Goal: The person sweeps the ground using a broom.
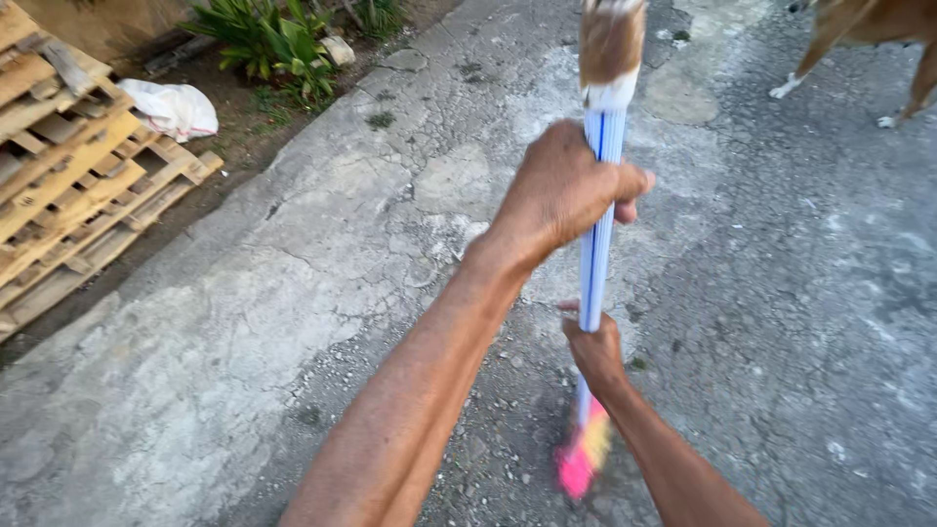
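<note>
Your left hand has a closed grip high on the broom handle; your right hand is closed lower down. Pink bristles on cracked pavement. Dog top right.

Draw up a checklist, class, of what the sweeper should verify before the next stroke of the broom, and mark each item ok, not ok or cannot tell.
1. Left hand closed around the upper part of the broom handle: ok.
2. Right hand closed around the handle lower down: ok.
3. Pink and yellow bristles down at the gritty pavement: ok; actual contact, cannot tell.
4. Dog away from the bristles: ok, it stands at the upper right, apart from the broom.
5. Wooden pallets and white bag out of the way: ok, off at the left edge.
</note>
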